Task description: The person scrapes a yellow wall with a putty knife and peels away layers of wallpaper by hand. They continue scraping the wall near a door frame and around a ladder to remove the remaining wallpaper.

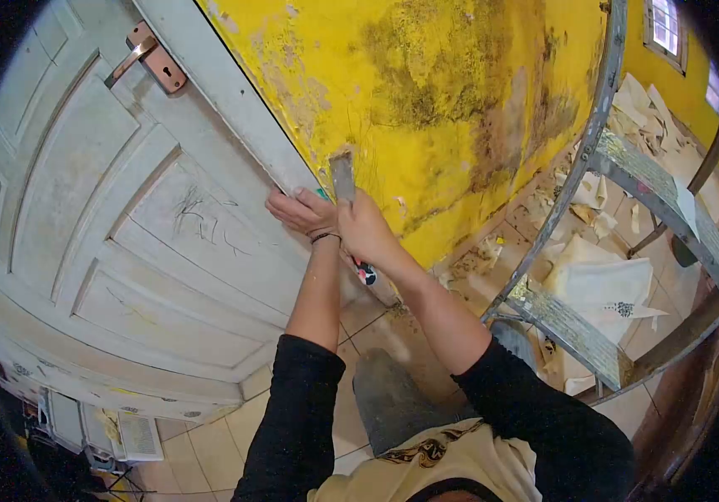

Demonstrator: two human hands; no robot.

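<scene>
In my right hand is a scraper, its flat metal blade pointing up against the yellow wall beside the door frame. The end of its dark patterned handle shows below my fist. My left hand rests on the edge of the white door frame, touching my right hand, with its fingers spread over the frame. A small green thing shows by its thumb; I cannot make out what it is. Paint is chipped along the wall's edge, and dark stains spread higher up.
A white panelled door with a copper-coloured handle stands at the left. At the right is a metal ladder, with peeled scraps on the tiled floor around it. Several items sit at the lower left.
</scene>
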